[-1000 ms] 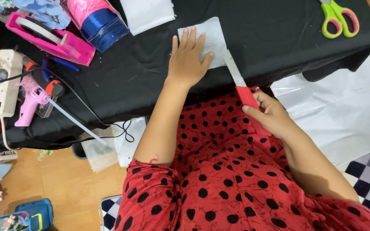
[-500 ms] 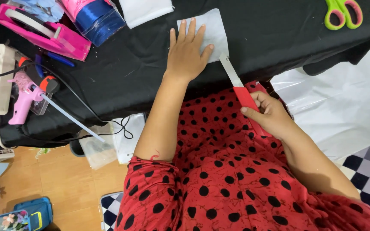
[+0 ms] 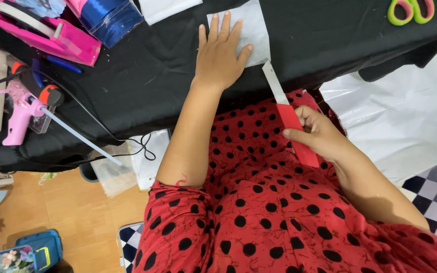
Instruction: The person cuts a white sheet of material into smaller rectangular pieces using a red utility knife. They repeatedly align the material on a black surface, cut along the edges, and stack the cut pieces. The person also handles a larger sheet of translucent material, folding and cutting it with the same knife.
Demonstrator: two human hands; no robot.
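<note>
**Blade poised beside a hand-held paper sheet**

Left hand (image 3: 222, 56) laid flat, fingers spread, palm down on the lower part of a small white rectangular sheet of paper (image 3: 253, 26) lying on the black cloth-covered table (image 3: 147, 76). Forearm stretched straight out from the body over a red dress with black dots (image 3: 259, 212).

Right hand (image 3: 315, 132) curled round the red plastic handle of a utility knife (image 3: 287, 114), thumb along the side, fingers wrapped. Long grey blade extended, angled up and to the left, tip reaching the table edge just beside the sheet's lower right corner and near the thumb of the flat hand. Wrist held low over the lap, elbow tucked back.

Judged risks: with so much blade out, likely to flex or snap under side pressure; could slip toward the spread thumb close by; might slice into the black cloth under the sheet, no cutting mat visible; sheet could skid, pinned only at one end.

Off to the left, a pink glue gun (image 3: 18, 114) with a clear stick and a pink tape dispenser (image 3: 46, 30); green-and-pink scissors (image 3: 410, 10) at the far right corner.
</note>
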